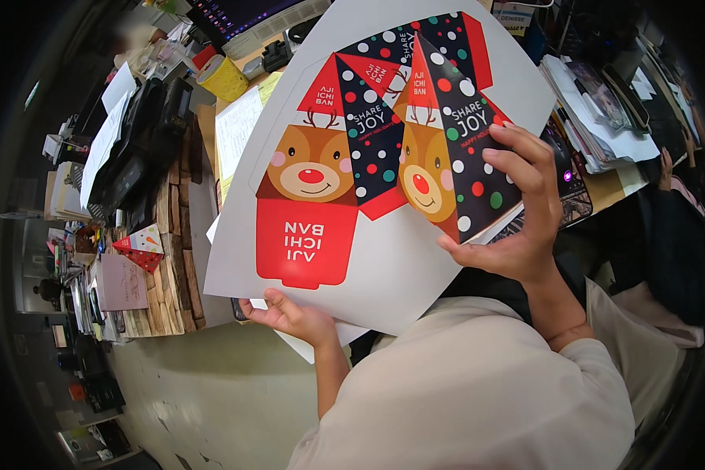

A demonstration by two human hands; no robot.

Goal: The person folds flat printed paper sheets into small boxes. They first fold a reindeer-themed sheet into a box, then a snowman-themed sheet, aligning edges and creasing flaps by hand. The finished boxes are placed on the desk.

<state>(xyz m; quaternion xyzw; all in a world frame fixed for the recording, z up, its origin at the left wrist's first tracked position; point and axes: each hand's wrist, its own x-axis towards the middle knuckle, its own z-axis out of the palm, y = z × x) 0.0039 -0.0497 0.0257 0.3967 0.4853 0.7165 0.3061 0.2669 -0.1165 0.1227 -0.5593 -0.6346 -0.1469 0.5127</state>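
A large white printed sheet [399,286] spreads in front of me, tilted. It carries a flat box layout with a reindeer face, red panels and dark panels with coloured dots. My left hand [294,319] grips the sheet's lower edge, thumb on top and fingers behind. Over the sheet's right part, my right hand [536,227] holds a folded, pyramid-shaped paper box [478,200] of the same reindeer and dotted pattern. Its thumb is at the box's lower corner and its fingers lie along the dark side. The box covers part of the printed layout.
Behind the sheet are a monitor [239,19] and a yellow cup [223,78]. On the left stand a black machine [137,168], stacked folders [176,258] and a small snowman paper box [142,247]. Papers [603,117] are piled at right. Another person sits far right.
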